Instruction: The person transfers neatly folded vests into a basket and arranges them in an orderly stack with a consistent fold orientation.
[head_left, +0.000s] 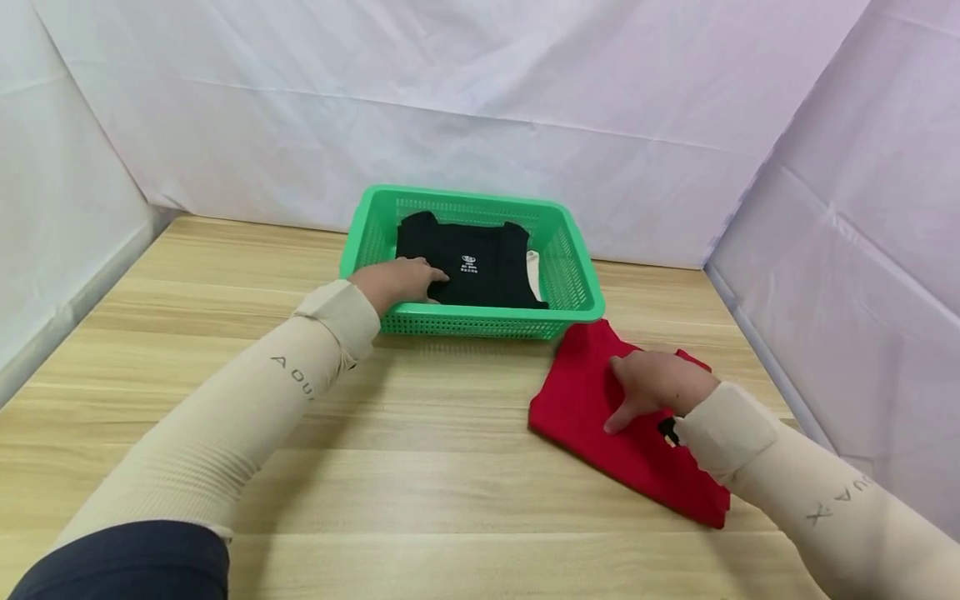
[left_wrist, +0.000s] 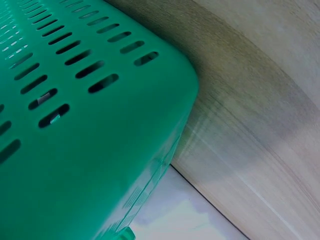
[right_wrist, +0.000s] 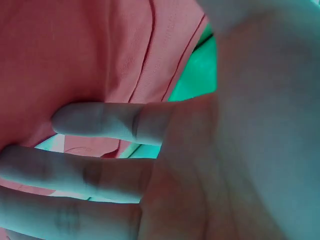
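Right hand: fingers apart, resting on folded red cloth garment, smooth, seamed edges, at the near right corner of the green slotted plastic basket. Left hand: over the basket's near left rim, thumb and index finger apart, touching flat black cloth garment inside; white emblem, small lettering illegible. Cream cloth at its edge. Beneath the basket: pale wood-grain bench.
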